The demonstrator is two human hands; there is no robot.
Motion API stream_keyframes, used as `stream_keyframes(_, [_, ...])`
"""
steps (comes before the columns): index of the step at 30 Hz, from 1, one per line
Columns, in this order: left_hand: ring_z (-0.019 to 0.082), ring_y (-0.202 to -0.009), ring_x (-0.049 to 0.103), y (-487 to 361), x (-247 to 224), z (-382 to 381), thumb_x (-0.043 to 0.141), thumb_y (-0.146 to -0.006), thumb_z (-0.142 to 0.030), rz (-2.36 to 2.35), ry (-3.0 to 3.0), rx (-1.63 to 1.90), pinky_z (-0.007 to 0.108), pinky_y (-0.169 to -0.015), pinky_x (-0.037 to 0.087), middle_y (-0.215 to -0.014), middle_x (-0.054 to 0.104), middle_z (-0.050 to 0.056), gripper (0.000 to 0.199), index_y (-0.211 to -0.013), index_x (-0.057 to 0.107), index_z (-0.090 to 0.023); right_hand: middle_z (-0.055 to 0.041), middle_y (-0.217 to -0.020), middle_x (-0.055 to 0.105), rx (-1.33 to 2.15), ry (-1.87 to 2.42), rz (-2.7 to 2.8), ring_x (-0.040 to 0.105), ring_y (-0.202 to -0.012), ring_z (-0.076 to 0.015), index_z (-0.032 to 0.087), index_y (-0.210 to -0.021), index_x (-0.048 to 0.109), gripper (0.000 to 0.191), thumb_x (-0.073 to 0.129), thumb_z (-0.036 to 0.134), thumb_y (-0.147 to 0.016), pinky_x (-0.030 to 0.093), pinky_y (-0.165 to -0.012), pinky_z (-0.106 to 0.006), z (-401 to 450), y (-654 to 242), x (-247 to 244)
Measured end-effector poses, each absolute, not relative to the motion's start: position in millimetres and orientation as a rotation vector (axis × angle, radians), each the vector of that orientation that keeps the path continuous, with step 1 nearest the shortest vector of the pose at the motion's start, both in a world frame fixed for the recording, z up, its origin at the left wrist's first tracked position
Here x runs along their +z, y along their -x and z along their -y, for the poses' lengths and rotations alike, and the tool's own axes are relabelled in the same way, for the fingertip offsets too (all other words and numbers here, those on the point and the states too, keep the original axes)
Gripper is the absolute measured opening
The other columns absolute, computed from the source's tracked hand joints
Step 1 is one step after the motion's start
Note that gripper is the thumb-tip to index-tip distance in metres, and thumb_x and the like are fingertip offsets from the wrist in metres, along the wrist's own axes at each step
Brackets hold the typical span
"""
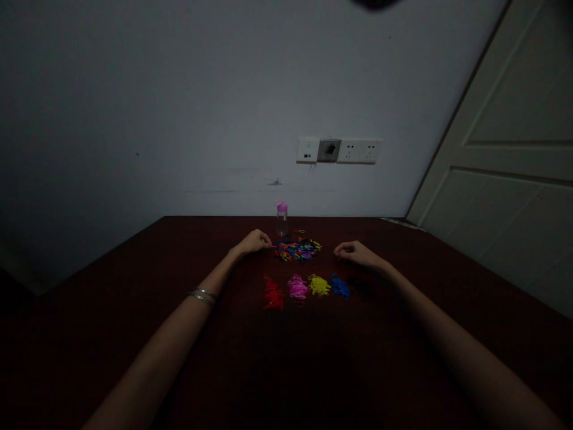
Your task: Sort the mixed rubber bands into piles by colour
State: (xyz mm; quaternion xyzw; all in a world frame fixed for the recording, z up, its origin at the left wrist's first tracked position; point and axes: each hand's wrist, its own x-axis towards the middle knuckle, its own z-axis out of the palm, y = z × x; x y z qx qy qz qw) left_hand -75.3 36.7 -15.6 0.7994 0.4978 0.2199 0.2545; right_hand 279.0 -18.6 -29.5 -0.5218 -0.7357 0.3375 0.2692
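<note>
A pile of mixed coloured bands (298, 249) lies on the dark red table (215, 358). At its left edge my left hand (256, 241) is closed, with a small pink band (273, 246) at its fingertips. My right hand (356, 253) rests to the right of the pile, fingers curled together; what they hold, if anything, is too small to tell. Nearer to me, sorted by colour from left to right, are a red pile (273, 294), a pink pile (298, 287), a yellow pile (319, 285) and a blue pile (340, 287). Right of the blue one is a faint dark pile (360, 288).
A clear bottle with a pink cap (282, 220) stands behind the mixed pile, near the wall (201, 119). Sockets (359, 151) are set in the wall above the table. A pale panelled door (510, 143) is at the right.
</note>
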Motion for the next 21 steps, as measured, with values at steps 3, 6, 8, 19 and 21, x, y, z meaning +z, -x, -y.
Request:
stream_keyframes(3, [0.01,-0.054,0.048,73,-7,-31,0.059,-0.059,-0.02,-1.234,-2.063,0.66,0.021,-0.052,0.034,-0.058,0.061,0.003,0.019,-0.071,0.07,-0.01,-0.003,-0.066,0.059,0.88,1.405,1.994,0.049,-0.056,-0.011,0.011,-0.082,0.06,0.029,0.052,0.032,-0.065,0.038,-0.053,-0.024,18,-279,-32])
stream_keyframes(6, [0.011,-0.061,0.052,64,2,-20,0.06,-0.06,-0.022,-1.063,-1.948,0.685,0.022,-0.058,0.037,-0.066,0.064,0.005,0.018,-0.071,0.07,-0.012,-0.0029,-0.066,0.06,0.846,1.406,2.015,0.05,-0.058,-0.012,0.011,-0.082,0.062,0.027,0.053,0.031,-0.065,0.039,-0.056,-0.025,16,-279,-34])
stream_keyframes(8, [0.012,-0.062,0.054,57,7,-12,0.062,-0.058,-0.022,-0.98,-1.925,0.59,0.022,-0.059,0.038,-0.068,0.065,0.006,0.017,-0.071,0.07,-0.014,-0.0034,-0.068,0.061,0.825,1.398,2.035,0.052,-0.061,-0.0128,0.012,-0.081,0.062,0.026,0.053,0.03,-0.066,0.04,-0.059,-0.025,15,-279,-35])
stream_keyframes(19, [0.006,-0.041,0.037,31,1,9,0.068,-0.056,-0.032,-0.836,-1.985,0.156,0.02,-0.041,0.021,-0.05,0.057,0.001,0.024,-0.071,0.071,-0.014,-0.0046,-0.072,0.062,0.777,1.368,2.078,0.054,-0.067,-0.0145,0.012,-0.078,0.064,0.026,0.054,0.033,-0.067,0.041,-0.064,-0.026,14,-279,-37])
stream_keyframes(21, [0.006,-0.04,0.035,26,2,12,0.067,-0.057,-0.034,-0.815,-1.996,0.149,0.021,-0.041,0.019,-0.049,0.056,0.0,0.025,-0.072,0.071,-0.014,-0.0046,-0.072,0.062,0.787,1.358,2.092,0.054,-0.066,-0.0144,0.011,-0.079,0.064,0.027,0.054,0.033,-0.067,0.041,-0.064,-0.026,14,-279,-37])
